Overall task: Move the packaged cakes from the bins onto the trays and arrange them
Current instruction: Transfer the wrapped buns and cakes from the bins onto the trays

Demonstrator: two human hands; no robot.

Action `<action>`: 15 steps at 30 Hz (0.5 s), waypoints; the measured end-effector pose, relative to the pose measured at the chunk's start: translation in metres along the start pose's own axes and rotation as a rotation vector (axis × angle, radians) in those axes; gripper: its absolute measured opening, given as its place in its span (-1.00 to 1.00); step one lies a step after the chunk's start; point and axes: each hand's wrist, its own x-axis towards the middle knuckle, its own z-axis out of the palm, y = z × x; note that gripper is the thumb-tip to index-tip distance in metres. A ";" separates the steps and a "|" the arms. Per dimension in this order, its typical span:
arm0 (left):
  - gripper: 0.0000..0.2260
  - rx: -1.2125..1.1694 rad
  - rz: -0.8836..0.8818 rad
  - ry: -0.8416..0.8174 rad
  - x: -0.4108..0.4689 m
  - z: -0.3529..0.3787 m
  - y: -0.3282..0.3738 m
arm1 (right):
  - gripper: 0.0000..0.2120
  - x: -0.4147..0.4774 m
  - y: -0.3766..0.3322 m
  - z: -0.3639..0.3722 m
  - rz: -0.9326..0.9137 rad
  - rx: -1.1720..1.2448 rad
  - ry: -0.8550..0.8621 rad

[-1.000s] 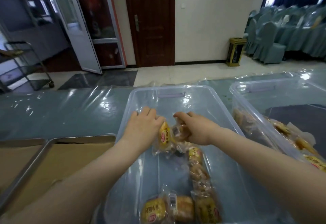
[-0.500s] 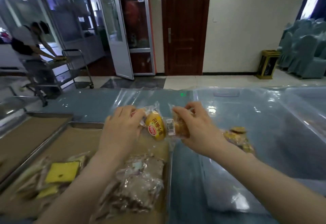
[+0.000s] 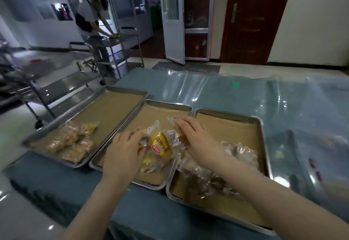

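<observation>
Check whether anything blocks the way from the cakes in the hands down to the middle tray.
Partly. The left hand and right hand hold the packaged cakes over the middle tray, and a few packs already lie right under them at its near end. Its far half holds no packs.

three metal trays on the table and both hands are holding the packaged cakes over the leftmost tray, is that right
Not the leftmost. In the head view the left hand and the right hand hold the packaged cakes over the middle tray of the three on the table. The rest stands.
</observation>
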 end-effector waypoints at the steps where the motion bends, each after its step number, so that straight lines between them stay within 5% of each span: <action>1: -0.76 -0.010 -0.030 -0.005 0.000 0.002 -0.016 | -0.29 0.009 -0.007 0.013 -0.003 0.024 -0.034; 15: -0.74 0.080 -0.350 -0.015 0.041 0.018 -0.242 | -0.33 0.186 -0.095 0.199 0.009 0.341 -0.172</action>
